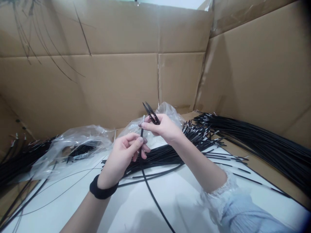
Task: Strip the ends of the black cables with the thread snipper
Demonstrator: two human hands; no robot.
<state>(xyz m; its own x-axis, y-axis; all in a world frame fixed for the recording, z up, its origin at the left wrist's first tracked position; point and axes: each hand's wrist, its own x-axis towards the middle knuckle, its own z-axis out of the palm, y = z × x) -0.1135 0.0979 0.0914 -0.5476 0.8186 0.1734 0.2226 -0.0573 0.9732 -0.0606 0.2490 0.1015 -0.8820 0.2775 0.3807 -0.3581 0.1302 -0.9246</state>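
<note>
A black cable runs up from the bottom edge to my left hand, whose thumb and fingers pinch it just below its end. Short pale strands rise from the cable's tip, and the thumb and forefinger of my right hand are closed at them. Black scissors-like snips rest in my right hand, with their two pointed blades apart and tilted up to the left. Whether my right fingertips grip the strands is too small to tell.
Bundles of black cables lie behind my hands, at the right and at the far left. Clear plastic bags sit on the white surface. Cardboard walls enclose the back and sides.
</note>
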